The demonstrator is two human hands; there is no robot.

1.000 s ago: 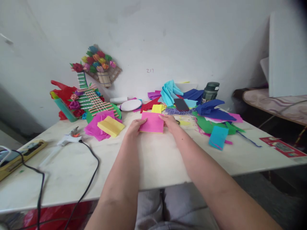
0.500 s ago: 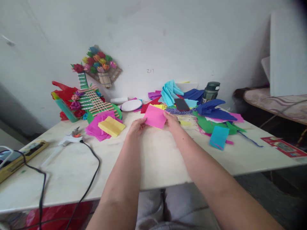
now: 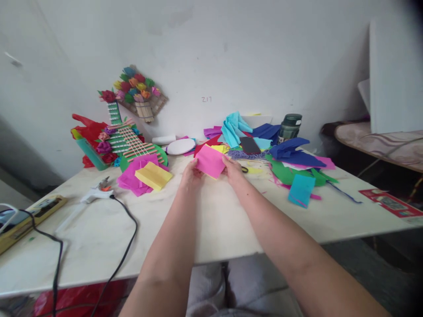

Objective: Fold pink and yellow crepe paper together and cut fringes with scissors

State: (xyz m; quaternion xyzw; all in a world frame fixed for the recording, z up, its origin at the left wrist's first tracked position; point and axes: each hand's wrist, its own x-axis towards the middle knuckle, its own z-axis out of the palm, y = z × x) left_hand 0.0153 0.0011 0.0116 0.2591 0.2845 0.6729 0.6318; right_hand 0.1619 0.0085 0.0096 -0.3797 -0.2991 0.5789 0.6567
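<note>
Pink paper square [image 3: 210, 161] is between the two hands, over the middle of the desk [image 3: 228, 220]; whether its underside touches the desktop cannot be told. Left hand [image 3: 191, 172]: fingers grasping the left edge. Right hand [image 3: 234, 170]: fingers pinching the right edge, thumb on top.

Change noted: one second ago the sheet sits squared to the person, a yellow strip along its lower edge. Half a second ago it is turned askew, and that lower strip is out of sight. Now it remains askew, one corner pointing away, and a sliver of yellow paper [image 3: 211, 177] shows again beneath the lower edge. Reading: the pink and yellow layers are being handled together and reoriented; orientation changes, but no new crease or cut is visible. Judged a positioning step only.

Surroundings, no clear change: folded yellow paper [image 3: 153, 175] rests on magenta paper [image 3: 127, 179] left of the hands; glue gun [image 3: 97, 192] lies nearer the left side. Black loop [image 3: 244, 169], possibly a scissors handle, is just beside the right hand. Smartphone [image 3: 250, 145] lies farther back among coloured sheets.
</note>
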